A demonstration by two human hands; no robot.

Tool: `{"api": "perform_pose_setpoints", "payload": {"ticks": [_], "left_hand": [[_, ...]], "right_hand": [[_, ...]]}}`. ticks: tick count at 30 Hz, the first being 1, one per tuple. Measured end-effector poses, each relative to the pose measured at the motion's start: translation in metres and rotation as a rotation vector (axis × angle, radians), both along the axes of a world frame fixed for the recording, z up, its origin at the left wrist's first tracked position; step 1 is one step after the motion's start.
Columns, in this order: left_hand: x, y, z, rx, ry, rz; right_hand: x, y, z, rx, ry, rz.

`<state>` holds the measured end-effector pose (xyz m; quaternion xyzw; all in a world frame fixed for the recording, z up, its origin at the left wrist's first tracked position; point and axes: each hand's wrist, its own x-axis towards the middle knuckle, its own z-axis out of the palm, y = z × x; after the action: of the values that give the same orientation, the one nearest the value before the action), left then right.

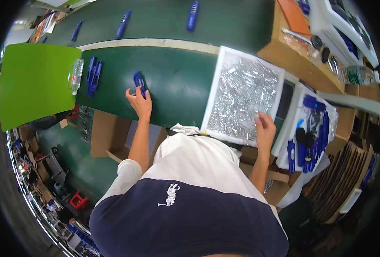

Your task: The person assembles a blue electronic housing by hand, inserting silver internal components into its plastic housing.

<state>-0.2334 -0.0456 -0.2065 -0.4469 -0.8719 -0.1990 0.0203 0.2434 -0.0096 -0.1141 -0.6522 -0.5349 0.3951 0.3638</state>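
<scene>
Head view, left hand: bent fingers (140, 102) over the near end of a dark-blue, elongated, hard-looking tool (138, 79) on the smooth green tabletop (177, 81); thumb splayed; I cannot tell whether it grips.
Right hand: fingertips (265, 124) drawn close together above the near right of a white, foam-like rectangular tray (214, 83); a bright speck there is too small to identify, so I cannot tell whether anything is held.
Tray contents: shiny, jumbled silvery metal pieces (243, 92), individual shapes indistinct.
Left side: slim blue parts (97, 76), beside a flat lime-green panel (37, 83).
Hidden: tool's near end, under fingers.
Cut off: near cardboard box (105, 133), partly behind the left forearm.
</scene>
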Motion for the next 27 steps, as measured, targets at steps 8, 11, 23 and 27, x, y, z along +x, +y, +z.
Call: {"api": "perform_pose_setpoints", "payload": {"ticks": [8,11,23,27], "left_hand": [[0.044,-0.010,0.012,0.137,-0.756,-0.029],[0.092,0.007,0.076,0.180,-1.106,-0.105],[0.178,0.013,0.170,0.326,-2.203,-0.633],[0.183,0.014,0.184,0.240,-2.143,-0.706]], "right_hand": [[-0.025,0.002,0.075,0.000,0.512,0.163],[-0.031,-0.006,0.091,-0.020,0.589,0.236],[-0.038,-0.046,0.121,-0.171,0.305,1.162],[-0.039,-0.048,0.123,-0.150,0.178,1.263]]}}
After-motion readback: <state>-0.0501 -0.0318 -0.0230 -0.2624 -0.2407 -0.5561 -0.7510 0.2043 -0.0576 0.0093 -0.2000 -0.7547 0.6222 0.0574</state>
